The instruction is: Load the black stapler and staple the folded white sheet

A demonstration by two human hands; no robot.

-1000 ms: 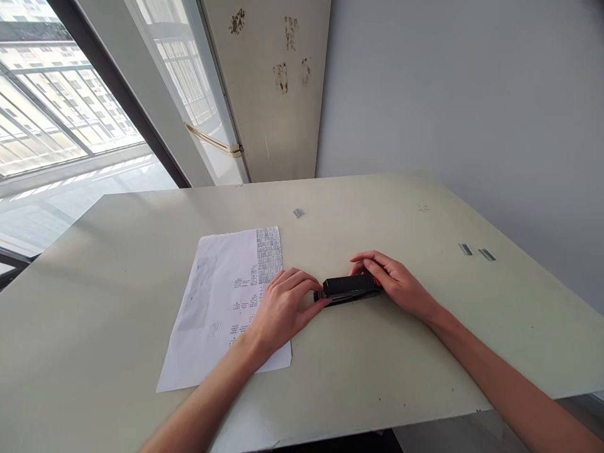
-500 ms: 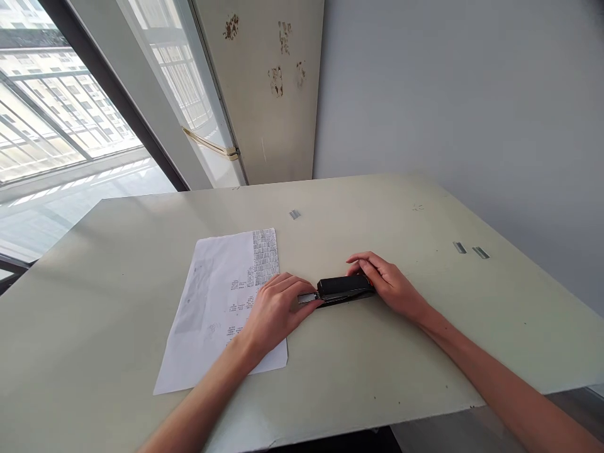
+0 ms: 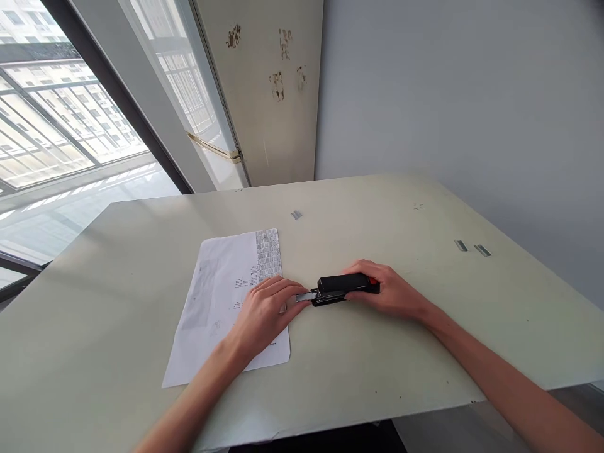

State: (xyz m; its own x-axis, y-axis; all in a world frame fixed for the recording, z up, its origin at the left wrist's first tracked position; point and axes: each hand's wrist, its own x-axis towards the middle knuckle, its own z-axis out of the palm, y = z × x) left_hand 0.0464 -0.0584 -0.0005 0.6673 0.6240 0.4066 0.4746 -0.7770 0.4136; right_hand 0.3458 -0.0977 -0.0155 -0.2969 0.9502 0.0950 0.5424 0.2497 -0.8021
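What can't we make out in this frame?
Head view, the only one:
Print on the paper: too small to read, and the left hand covers part of it.
Rear end of the stapler: under the right hand; only a bit of red shows.
End of the metal strip at the stapler's front: hidden by left fingertips, grip unclear.
The small metal pieces on the table: too small to identify.

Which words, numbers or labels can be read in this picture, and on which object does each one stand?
No text can be read here.
On the sheet of paper: blocks of small dark print, too small and blurred to read.
On the black stapler: no label or brand shows.
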